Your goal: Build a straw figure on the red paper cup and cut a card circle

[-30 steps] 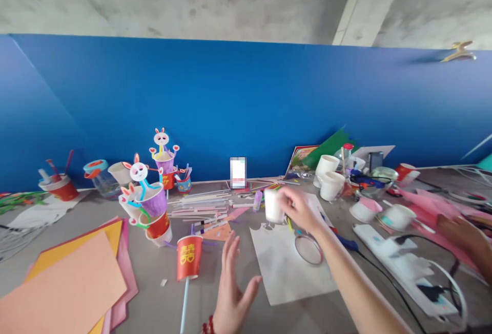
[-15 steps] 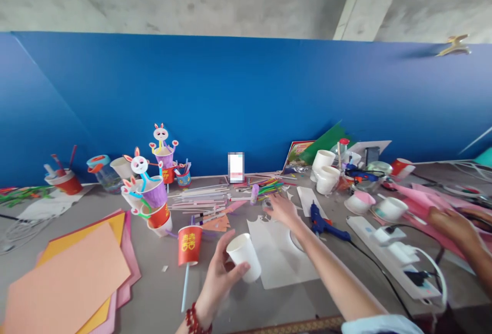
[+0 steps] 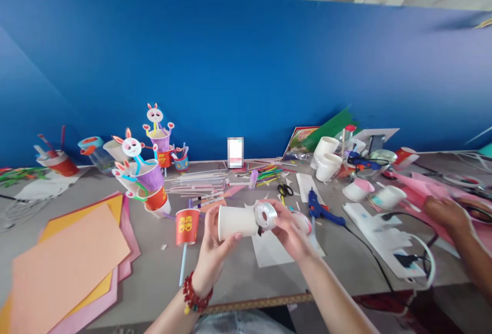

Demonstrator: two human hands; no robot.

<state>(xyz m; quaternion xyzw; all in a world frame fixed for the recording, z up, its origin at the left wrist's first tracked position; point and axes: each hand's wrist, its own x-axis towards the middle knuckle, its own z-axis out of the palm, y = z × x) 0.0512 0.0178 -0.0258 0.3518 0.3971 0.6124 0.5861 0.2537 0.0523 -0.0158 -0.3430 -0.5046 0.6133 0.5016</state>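
Note:
My left hand (image 3: pixel 215 239), with a red bead bracelet at the wrist, is wrapped round a white paper cup (image 3: pixel 235 222) that lies on its side in the air. At the cup's right end my right hand (image 3: pixel 289 229) grips a small roll of clear tape (image 3: pixel 265 215) with a dark piece at its lower edge. Roll and cup touch or nearly touch; I cannot tell which. Below them a white sheet of paper (image 3: pixel 269 252) lies on the table. A red paper cup (image 3: pixel 187 226) with gold characters stands to the left, a light blue straw (image 3: pixel 183 267) in front of it.
Stacked coloured paper (image 3: pixel 69 267) covers the left side, with rabbit cup figures (image 3: pixel 148 175) behind. Straws (image 3: pixel 200 189) and black-handled scissors (image 3: pixel 285 189) lie at the back. On the right are a blue glue gun (image 3: pixel 323 211), a power strip (image 3: pixel 378 236) and another person's hand (image 3: pixel 448 216).
My right hand has come back from the table's middle with the tape roll, up to the cup. The cup has been raised and turned onto its side. The view has tilted down.

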